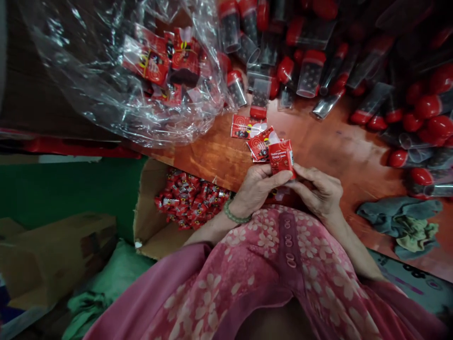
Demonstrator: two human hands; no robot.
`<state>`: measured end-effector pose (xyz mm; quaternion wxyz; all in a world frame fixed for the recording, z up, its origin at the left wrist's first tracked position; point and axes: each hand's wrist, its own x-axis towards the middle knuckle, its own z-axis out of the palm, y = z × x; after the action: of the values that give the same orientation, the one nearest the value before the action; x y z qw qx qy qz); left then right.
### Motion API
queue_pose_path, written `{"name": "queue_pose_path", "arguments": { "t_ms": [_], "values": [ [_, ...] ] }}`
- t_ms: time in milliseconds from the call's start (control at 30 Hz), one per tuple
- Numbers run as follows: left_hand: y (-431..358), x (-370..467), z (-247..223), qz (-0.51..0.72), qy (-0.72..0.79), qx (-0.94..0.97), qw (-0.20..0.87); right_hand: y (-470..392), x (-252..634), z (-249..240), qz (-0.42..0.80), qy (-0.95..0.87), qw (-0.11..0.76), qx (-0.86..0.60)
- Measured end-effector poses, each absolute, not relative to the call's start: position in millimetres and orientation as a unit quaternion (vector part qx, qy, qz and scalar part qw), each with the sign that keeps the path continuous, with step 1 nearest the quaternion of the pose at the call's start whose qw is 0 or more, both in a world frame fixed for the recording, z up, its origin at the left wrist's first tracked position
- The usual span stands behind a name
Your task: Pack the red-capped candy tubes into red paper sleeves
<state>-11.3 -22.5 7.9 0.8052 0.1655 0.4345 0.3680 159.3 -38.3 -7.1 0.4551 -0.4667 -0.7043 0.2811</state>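
The reddish-orange wooden surface (329, 151) extends in front of the person and carries the work items. A heap of clear plastic tubes with rounded red caps (311, 73) covers its far and right areas; dark contents show through several tube walls. A large, crumpled, transparent plastic bag (116, 108) lies at the far left and contains flat red printed packets (152, 61). An open brown cardboard box (150, 198) is located beside the near left edge and holds a pile of small glossy red packets (193, 198). A crumpled blue-green and pale green cloth bundle (396, 212) rests at the right. The left hand (253, 189), with a green bead bracelet (235, 215) at its wrist, grips the left and lower edge of a rectangular red printed packet (281, 158), thumb across the front. The right hand (320, 191) pinches the lower right edge of the same packet between narrowed fingers. The held packet is located at the near edge of the surface, in front of the person's body. Just beyond it lie loose red printed packets (260, 144), some overlapping.
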Motion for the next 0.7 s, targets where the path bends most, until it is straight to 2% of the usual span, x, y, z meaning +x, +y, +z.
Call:
{"name": "queue_pose_path", "arguments": {
  "t_ms": [333,500,600,700],
  "values": [
    [-35,-13,4,0.387,0.452,0.185,0.782,-37,143,-12,0.182,-0.725,0.465,-0.474],
    [-47,-37,7,0.394,0.516,0.213,0.730,-36,135,-9,0.249,-0.750,0.438,-0.430],
    [-68,-81,2,0.393,0.636,0.267,0.608,-36,142,-4,0.289,-0.761,0.395,-0.426],
    [-101,-144,-14,0.325,0.775,0.370,0.397,-40,159,-3,0.301,-0.765,0.346,-0.452]
  ]
}}
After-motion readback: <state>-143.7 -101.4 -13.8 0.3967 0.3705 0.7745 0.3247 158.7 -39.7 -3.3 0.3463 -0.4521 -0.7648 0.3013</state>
